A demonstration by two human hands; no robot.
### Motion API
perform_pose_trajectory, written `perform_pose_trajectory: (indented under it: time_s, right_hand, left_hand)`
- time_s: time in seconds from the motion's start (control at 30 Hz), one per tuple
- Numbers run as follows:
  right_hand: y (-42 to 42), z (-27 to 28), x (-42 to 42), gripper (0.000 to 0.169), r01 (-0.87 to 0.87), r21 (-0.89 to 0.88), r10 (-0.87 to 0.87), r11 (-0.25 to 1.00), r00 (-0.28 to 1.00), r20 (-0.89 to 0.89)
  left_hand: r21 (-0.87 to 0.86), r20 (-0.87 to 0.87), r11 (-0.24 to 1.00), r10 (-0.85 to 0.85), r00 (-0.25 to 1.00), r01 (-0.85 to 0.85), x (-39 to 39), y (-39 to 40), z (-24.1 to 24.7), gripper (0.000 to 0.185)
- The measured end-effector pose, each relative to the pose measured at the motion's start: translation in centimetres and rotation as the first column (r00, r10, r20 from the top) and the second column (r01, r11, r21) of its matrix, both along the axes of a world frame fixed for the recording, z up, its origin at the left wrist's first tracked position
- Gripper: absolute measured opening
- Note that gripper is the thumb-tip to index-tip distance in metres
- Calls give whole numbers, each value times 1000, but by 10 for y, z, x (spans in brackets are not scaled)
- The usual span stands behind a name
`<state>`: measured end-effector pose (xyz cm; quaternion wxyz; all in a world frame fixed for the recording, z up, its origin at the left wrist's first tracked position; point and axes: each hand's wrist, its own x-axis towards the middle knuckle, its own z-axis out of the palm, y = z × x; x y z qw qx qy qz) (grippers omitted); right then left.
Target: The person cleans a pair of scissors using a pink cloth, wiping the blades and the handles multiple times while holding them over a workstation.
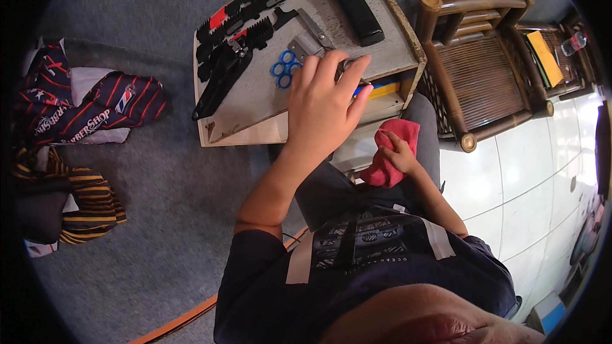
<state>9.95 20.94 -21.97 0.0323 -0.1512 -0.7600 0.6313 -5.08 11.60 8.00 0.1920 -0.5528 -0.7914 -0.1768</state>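
Note:
My left hand point(320, 91) is palm down over the front of a worn white wooden table point(277, 110). Its fingertips are at the metal finger rings of scissors point(348, 63); whether they grip them cannot be told. Bunched in my right hand point(402, 155), low before my lap, is a red cloth point(389, 172). Blue rings of a scissor-like tool point(285, 68) lie just left of my left fingers. Beyond them are toothed metal blades point(313, 26). A black hair clipper point(354, 9) lies at the back right, another clipper point(227, 71) at the left, near black clipper guards point(258, 32).
An open shelf point(382, 90) under the tabletop holds blue and yellow items. Right of the table stands a bamboo chair point(478, 76); farther off are a yellow item point(545, 57) and a plastic bottle point(573, 44). Striped barber capes point(114, 100) lie at the left.

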Motion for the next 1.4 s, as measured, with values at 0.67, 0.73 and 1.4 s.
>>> perform_pose_trajectory:
  time_s: [0.67,0.73,1.4]
  right_hand:
    - [-2,-4,-2,41,48,1,-48,999,998,-29]
    - [-2,-4,-1,43,36,-18,-36,999,999,1]
    - [-4,2,-9,48,-14,21,13,1000,997,71]
  left_hand:
    - [179,306,979,-146,941,94,-17,3,-10,17]
    - [212,219,972,-150,964,103,-16,2,-17,19]
    - [144,352,759,560,750,-635,-6,-100,-228,41]
